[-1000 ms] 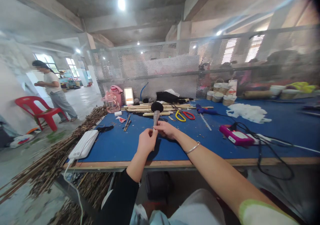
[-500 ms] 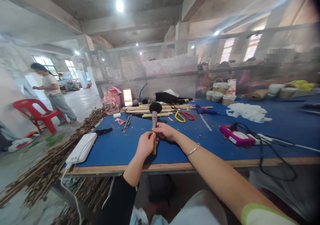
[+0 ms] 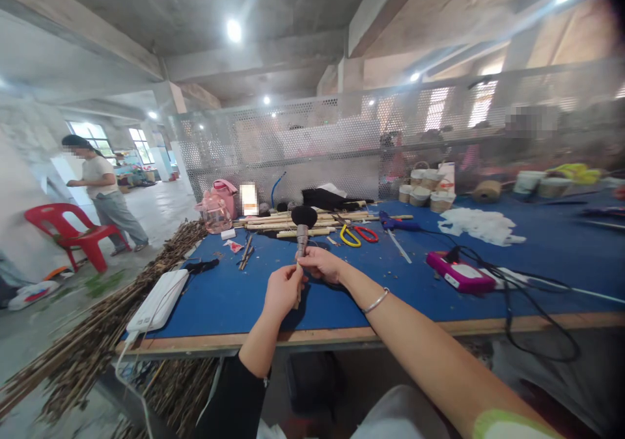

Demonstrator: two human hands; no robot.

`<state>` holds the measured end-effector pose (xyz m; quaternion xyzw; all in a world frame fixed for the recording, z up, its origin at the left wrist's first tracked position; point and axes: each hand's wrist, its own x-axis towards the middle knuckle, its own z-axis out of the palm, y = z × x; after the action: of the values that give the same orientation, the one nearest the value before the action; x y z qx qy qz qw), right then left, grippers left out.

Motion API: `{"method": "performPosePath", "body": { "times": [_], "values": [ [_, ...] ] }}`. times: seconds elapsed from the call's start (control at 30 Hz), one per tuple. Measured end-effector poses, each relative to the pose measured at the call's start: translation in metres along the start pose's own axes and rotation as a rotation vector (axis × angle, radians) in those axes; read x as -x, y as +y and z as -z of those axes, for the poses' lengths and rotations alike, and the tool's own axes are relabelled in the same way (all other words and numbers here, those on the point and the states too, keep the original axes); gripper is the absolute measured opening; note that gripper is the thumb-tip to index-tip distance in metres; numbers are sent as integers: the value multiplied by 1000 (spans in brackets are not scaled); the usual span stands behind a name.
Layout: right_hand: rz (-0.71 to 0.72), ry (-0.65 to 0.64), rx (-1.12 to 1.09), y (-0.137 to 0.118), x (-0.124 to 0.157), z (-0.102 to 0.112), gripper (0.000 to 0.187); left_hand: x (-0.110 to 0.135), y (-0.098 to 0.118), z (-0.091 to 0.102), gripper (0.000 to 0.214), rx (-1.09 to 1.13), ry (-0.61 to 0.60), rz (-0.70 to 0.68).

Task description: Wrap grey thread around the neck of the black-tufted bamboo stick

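Observation:
Held upright above the table's front half is a stick with a black round head (image 3: 304,217); its neck below the head looks wrapped in a greyish-brown band. My left hand (image 3: 283,290) is closed round the lower part of the stick, whose bottom end pokes out beneath. Just above and to the right, my right hand (image 3: 321,263) pinches the stick at the base of the wrapped neck. The fingers of both hands touch or nearly touch. Beyond the black head lie several pale sticks (image 3: 317,232), with yellow-handled scissors (image 3: 350,236) and a red handle (image 3: 366,234) to the right.
On the blue tabletop (image 3: 229,309) are a white power strip (image 3: 157,301), a glue gun (image 3: 398,223), a magenta box (image 3: 459,271) with black cables, white fluffy material (image 3: 481,225) and small buckets (image 3: 420,195). Dry stalks (image 3: 97,322) lean at the left. A person (image 3: 100,185) stands beyond a red chair (image 3: 81,234).
The whole view has shifted, so the table sits slightly lower. The black-headed stick stays in both hands, tilted a little more, its lower end now slightly to the left.

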<state>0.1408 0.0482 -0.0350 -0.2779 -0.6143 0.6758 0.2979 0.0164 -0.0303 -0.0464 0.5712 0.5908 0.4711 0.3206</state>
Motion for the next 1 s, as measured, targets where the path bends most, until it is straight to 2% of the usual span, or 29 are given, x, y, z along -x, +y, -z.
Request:
{"method": "performPosePath", "body": {
  "times": [0.13,0.3,0.4,0.57,0.77,0.9,1.0],
  "values": [
    [-10,-11,14,0,1,0,37,0,-2,-2,36,56,-77,-16],
    [2,5,20,1,0,1,39,6,4,-1,32,-25,78,-69],
    [-1,4,14,1,1,2,40,6,6,0,37,-70,142,-46],
    [-13,-17,-8,0,1,5,39,1,1,2,35,-64,118,0],
    [-53,-43,-4,2,0,5,37,3,1,1,26,-112,66,-58],
    [-42,-35,14,5,0,5,37,5,4,0,22,-142,103,-93],
    [-28,-37,19,6,-1,7,37,4,3,1,29,-139,151,-64]
  ]
}}
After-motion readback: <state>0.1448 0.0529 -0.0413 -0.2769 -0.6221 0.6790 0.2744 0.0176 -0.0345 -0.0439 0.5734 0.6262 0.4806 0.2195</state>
